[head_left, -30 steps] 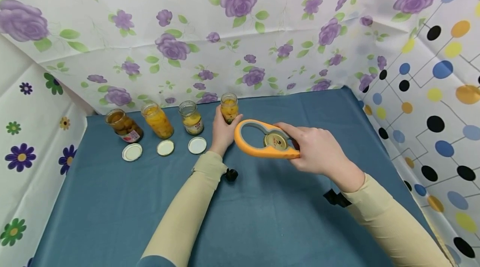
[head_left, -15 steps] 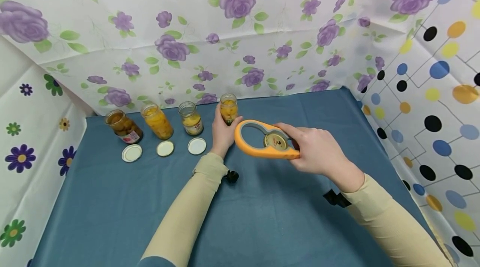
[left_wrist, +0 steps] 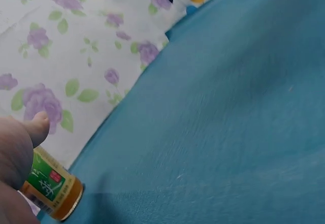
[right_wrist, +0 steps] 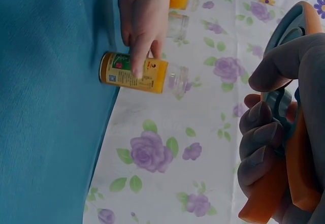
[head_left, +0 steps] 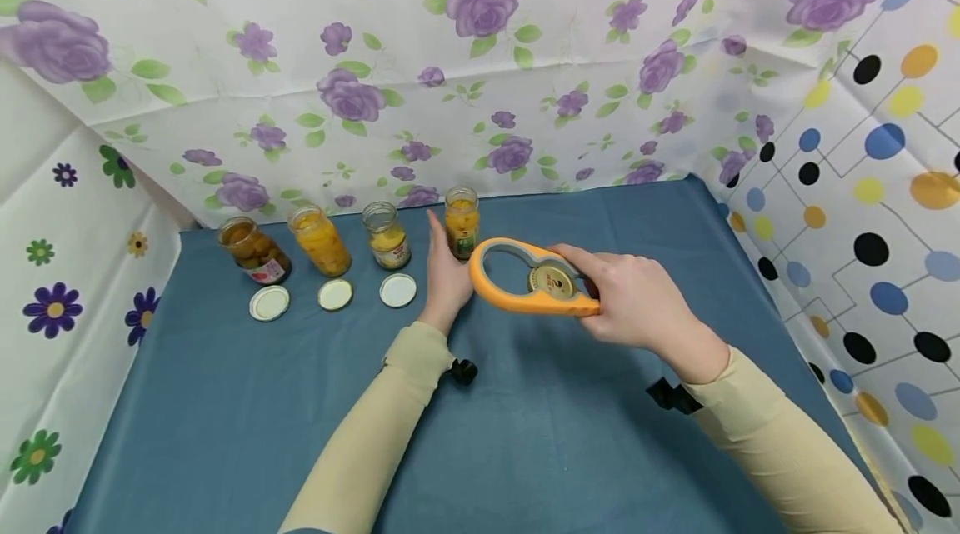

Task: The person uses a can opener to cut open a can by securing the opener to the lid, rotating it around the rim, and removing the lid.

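Observation:
My right hand (head_left: 641,301) grips an orange and grey jar opener (head_left: 517,302), held above the blue cloth. A gold lid (head_left: 552,279) sits between the opener's grey inner edges. At the back, a lidless glass jar of yellow fruit (head_left: 462,222) stands upright, its green label showing. My left hand (head_left: 447,280) is beside this jar with straight fingers, its fingertips to the left of the glass. In the left wrist view the thumb (left_wrist: 39,125) sticks out straight above the label. The right wrist view shows the thumb overlapping the jar's side.
Left of my hand stand three more lidless jars: one with brown contents (head_left: 258,251), one with yellow fruit (head_left: 321,244) and one part-filled with yellow (head_left: 387,241). Lids (head_left: 335,294) lie in front of them. A flowered sheet (head_left: 510,101) hangs behind the table.
My left hand's grip on the jar has loosened; its fingers have straightened and drawn off to the left, showing more of the label. The right hand and opener have stayed put.

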A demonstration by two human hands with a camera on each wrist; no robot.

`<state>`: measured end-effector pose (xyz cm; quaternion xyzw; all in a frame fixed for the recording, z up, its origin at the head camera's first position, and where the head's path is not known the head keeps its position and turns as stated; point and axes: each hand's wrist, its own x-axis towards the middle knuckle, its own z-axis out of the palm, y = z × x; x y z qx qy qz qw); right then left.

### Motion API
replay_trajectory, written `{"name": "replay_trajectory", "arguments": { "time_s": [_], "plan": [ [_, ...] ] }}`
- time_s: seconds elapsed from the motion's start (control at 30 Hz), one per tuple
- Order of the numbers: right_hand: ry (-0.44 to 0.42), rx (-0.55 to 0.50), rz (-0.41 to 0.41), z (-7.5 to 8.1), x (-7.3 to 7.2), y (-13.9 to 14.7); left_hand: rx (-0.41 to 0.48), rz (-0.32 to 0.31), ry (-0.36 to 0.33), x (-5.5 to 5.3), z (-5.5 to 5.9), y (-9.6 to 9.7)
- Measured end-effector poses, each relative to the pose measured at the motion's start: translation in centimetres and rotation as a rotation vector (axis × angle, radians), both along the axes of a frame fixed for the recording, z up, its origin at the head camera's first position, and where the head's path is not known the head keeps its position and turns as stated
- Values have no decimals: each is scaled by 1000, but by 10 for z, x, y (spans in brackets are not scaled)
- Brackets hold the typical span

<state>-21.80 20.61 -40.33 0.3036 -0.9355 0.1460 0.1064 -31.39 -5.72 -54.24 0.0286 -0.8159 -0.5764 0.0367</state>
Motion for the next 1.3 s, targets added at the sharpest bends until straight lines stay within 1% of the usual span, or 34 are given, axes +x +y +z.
{"name": "replay_trajectory", "arguments": {
  "time_s": [0.13, 0.23, 0.33, 0.43, 0.47, 0.53, 0.57, 0.63, 0.73, 0.8, 0.87, 0.93, 0.97, 1.07, 1.17, 1.3],
  "plan": [
    [6, -3, 13, -2, -1, -2, 45, 28, -21, 17, 7, -2],
    [8, -13, 17, -4, -1, -4, 92, 39, -18, 31, 14, -3],
    [2, -21, 22, -6, 0, -6, 187, 35, 20, 47, 25, -4],
    [-2, -26, 31, -8, 0, -10, 321, 13, 60, 61, 38, -5],
    [-2, -28, 33, -8, 1, -11, 369, 2, 61, 66, 42, -6],
    [-4, -31, 38, -9, 1, -13, 466, -26, 37, 76, 49, -7],
    [-4, -32, 39, -9, 1, -14, 519, -47, 14, 81, 53, -8],
    [-3, -34, 45, -10, 2, -17, 628, -110, -45, 90, 59, -8],
    [-1, -34, 58, -11, 2, -20, 817, -242, -158, 104, 64, -8],
    [4, -36, 70, -12, 2, -22, 923, -343, -239, 111, 66, -8],
    [10, -36, 79, -14, 2, -22, 1005, -433, -301, 117, 65, -5],
    [18, -32, 90, -15, 2, -23, 1053, -512, -338, 121, 63, -3],
    [21, -30, 96, -16, 2, -24, 1071, -549, -343, 123, 62, -3],
    [31, -21, 108, -18, 1, -24, 1117, -625, -351, 126, 59, 0],
    [41, -10, 114, -19, 2, -24, 1158, -659, -357, 127, 57, 2],
    [63, -1, 123, -20, 2, -24, 1197, -681, -357, 127, 55, 5]
  ]
}}
